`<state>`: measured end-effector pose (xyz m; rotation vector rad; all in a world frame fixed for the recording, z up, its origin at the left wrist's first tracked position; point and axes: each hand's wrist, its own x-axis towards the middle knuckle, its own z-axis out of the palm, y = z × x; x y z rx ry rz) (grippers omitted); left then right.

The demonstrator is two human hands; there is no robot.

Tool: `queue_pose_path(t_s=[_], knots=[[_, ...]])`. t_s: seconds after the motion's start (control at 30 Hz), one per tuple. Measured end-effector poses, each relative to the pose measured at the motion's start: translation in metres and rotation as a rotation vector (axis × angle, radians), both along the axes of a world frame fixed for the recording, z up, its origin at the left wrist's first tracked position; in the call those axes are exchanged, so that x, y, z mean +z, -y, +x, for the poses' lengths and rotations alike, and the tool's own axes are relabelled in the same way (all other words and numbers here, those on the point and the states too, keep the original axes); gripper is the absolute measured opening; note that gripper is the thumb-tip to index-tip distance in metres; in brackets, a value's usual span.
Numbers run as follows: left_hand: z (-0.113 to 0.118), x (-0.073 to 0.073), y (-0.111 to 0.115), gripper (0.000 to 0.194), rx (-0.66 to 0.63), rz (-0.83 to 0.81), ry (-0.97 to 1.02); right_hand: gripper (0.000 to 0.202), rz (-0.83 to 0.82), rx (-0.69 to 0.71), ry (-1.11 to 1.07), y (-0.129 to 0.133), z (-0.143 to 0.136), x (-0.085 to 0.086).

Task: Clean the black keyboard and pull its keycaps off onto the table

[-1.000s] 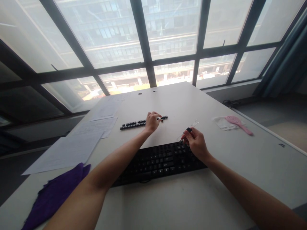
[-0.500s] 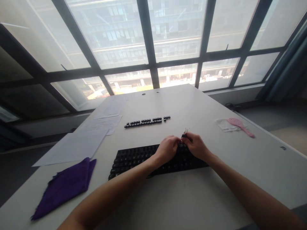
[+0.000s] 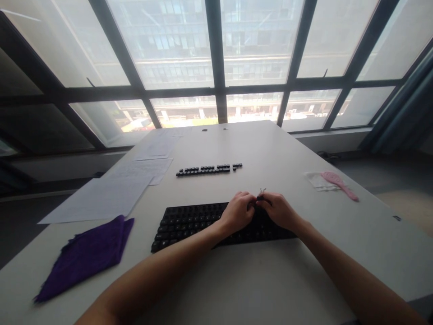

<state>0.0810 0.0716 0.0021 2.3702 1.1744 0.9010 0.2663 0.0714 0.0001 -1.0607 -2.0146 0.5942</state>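
Observation:
Over the upper right part of a black keyboard (image 3: 192, 221), my two hands meet with fingertips together. In my right hand (image 3: 279, 210) is a small keycap puller (image 3: 260, 197), its dark body pinched between the fingers and its thin wire prongs pointing up. Fingers curled and pressed together, my left hand (image 3: 239, 210) touches or nearly touches the puller's left side; whatever lies between its fingertips is hidden. Beyond the keyboard, several loose black keycaps (image 3: 213, 169) lie in rows. My hands and forearms cover part of the keys.
A folded purple cloth (image 3: 84, 259) lies at the left, with paper sheets (image 3: 101, 194) behind it. At the right, a pink hairbrush (image 3: 338, 184) rests partly on a white tissue (image 3: 318, 181). The white table (image 3: 257, 275) reaches toward tall windows.
My view has tilted slightly. Both hands stay together above the keyboard, and the puller with its wires has turned a little between the fingers. The keycap rows look the same.

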Motion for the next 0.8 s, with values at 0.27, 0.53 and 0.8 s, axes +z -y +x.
queue_pose_path(t_s=[0.27,0.53,0.8], knots=[[0.001,-0.002,-0.003,0.012,-0.017,-0.046,-0.033,0.018,-0.034,-0.169,-0.075,0.006,-0.01,-0.001],[0.002,-0.006,-0.01,0.011,-0.008,-0.126,-0.031,0.017,-0.178,-0.19,-0.259,0.0,-0.008,-0.014],[0.003,-0.004,-0.007,0.01,-0.018,-0.069,-0.068,0.018,-0.199,-0.188,-0.291,-0.002,-0.006,-0.017]])
